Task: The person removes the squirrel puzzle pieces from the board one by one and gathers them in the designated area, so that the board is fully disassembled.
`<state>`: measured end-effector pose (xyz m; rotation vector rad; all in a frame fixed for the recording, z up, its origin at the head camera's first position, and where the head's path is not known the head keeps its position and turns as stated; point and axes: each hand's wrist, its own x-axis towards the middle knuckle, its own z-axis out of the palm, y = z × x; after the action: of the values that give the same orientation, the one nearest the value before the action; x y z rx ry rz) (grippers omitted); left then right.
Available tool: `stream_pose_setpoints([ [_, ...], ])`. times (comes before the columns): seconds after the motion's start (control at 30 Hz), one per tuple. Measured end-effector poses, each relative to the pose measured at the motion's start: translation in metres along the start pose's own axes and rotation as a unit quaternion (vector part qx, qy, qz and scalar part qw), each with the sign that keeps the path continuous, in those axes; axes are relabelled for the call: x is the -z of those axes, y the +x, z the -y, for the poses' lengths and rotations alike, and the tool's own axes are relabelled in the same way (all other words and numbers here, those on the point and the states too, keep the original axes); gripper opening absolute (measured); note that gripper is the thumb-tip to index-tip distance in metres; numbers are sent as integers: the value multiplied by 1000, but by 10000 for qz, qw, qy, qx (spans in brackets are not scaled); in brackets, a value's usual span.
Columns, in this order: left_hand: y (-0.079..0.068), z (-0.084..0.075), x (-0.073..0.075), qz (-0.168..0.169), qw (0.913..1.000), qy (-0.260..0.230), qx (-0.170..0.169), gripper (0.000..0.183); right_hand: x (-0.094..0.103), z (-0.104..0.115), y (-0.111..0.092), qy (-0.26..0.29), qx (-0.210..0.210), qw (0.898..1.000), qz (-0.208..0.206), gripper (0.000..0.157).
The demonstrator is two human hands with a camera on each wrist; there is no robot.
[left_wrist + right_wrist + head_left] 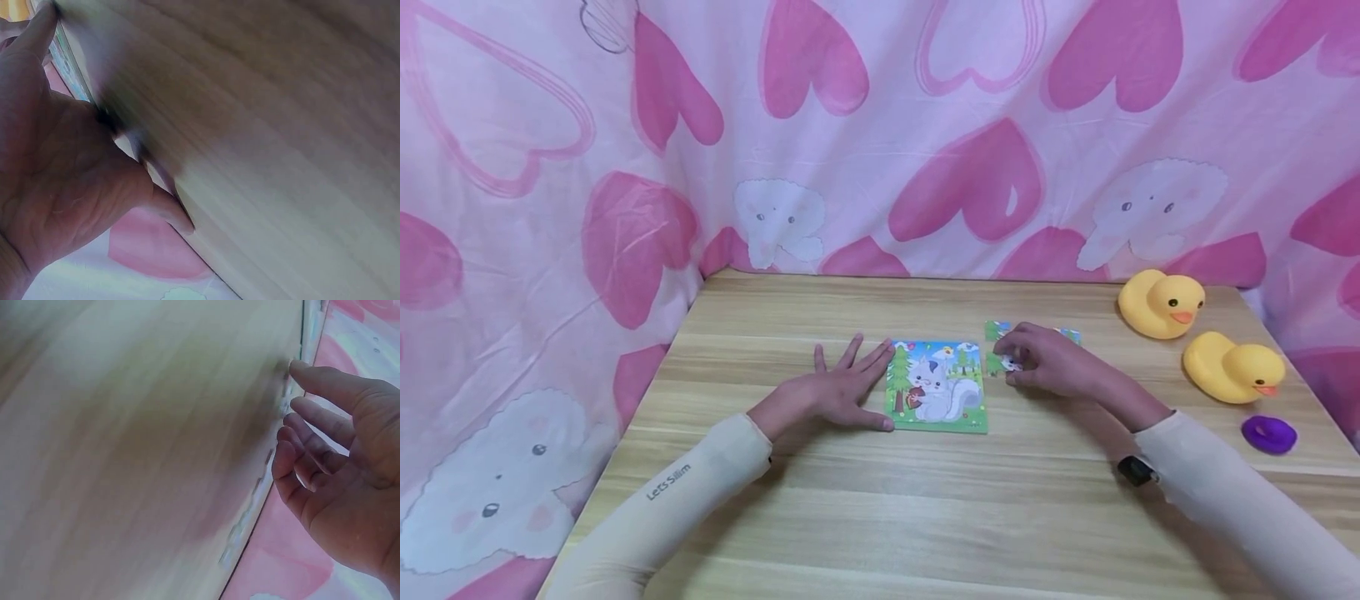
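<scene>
A square picture board (pixel 936 387) showing a squirrel with an acorn lies on the table. My left hand (pixel 846 392) rests at its left side with fingers spread, fingertips and thumb right at the board's edge. Just right of the board lie several jigsaw pieces (pixel 996 330), partly covered by my right hand (pixel 1048 360). There the thumb and curled fingers are at both sides of a jigsaw piece (pixel 1009 364) showing a bit of the squirrel. In the right wrist view, the pieces show edge-on as a thin row (pixel 244 519) beneath my right hand.
Two yellow rubber ducks (pixel 1161 304) (pixel 1232 367) stand at the table's right side, with a small purple ring-shaped object (pixel 1268 435) in front of them. A pink heart-patterned curtain (pixel 865 150) hangs behind and beside the wooden table (pixel 880 508).
</scene>
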<state>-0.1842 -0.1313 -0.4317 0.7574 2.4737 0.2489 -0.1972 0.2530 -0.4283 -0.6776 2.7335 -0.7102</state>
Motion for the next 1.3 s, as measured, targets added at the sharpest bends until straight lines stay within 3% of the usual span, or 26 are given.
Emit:
stream_pose_setpoints([
  [0.33,0,1,-1,-4,10000,-50,24,122,-18,38,10,31,427,9989,-171,49],
  [0.63,-3,-2,-5,93,9999,81,61,122,-43,83,7,537,292,9978,264,63],
  [0.77,-4,-3,-5,66,9999,86,95,120,-51,96,4,422,132,9985,323,73],
  [1.03,-1,-4,-1,16,10000,80,56,120,-56,98,9,22,18,10000,57,78],
  [1.3,0,-2,-1,66,9999,57,94,121,-56,84,25,1163,-62,9932,72,80],
])
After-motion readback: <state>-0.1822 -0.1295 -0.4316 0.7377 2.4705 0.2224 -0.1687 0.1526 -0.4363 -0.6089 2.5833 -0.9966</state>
